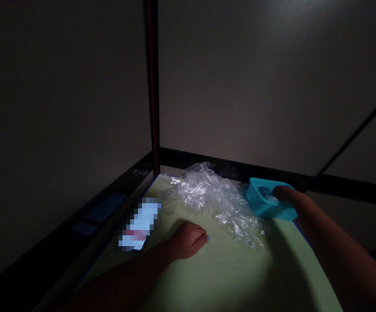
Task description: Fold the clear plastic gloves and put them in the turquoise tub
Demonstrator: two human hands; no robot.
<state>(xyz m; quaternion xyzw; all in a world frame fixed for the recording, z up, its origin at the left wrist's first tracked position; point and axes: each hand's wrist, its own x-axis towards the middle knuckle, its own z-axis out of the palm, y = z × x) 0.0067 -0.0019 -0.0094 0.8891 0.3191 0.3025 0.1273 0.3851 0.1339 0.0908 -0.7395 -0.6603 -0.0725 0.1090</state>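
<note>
Small pale-blue item [208, 238], one: seen at the fingertips of the left hand, over the middle of the table; too small to be identified. Left hand [189, 239]: fingers curled in, thumb and fingertips brought together on the item.

Container [274, 211], teal, open-topped, one: placed at the far right of the table, opening upward; whether it is fully supported by the tabletop cannot be told. Something pale is shown inside, not clearly made out. Right hand [287, 194]: fingers lowered into the container's opening; whether they are parted or closed on anything cannot be told.

Clear plastic [204, 190], crumpled: spread across the far part of the table, beyond the left hand and just beside the container.

Phone [144, 220], one: laid near the left edge, screen lit and pixelated.

Table [207, 281]: pale green top, blue-edged, dimly lit, bordered by pale walls [256, 86] and a dark red corner post [154, 86].
</note>
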